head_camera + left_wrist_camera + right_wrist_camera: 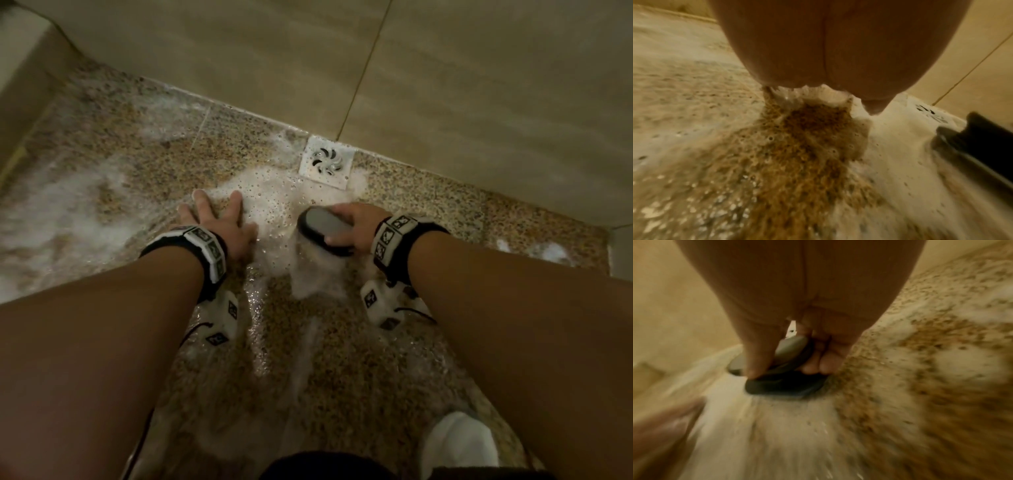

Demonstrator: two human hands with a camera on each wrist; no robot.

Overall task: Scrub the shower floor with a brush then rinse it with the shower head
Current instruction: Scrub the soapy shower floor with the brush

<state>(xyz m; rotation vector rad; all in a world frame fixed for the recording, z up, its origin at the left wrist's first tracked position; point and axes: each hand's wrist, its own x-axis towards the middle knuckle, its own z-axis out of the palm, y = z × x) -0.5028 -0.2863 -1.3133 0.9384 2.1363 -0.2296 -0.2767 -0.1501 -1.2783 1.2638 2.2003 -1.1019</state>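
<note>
Left hand (838, 48) presses flat on the foamy speckled floor (797, 162), dark brush (978, 146) beside it

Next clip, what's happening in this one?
A person is scrubbing a speckled shower floor. The right hand grips a dark brush and works it through white foam just in front of the square drain. The left hand rests flat on the wet floor with fingers spread, bracing. Suds are spread across the floor, so scrubbing is under way; no shower head is in view.
</note>
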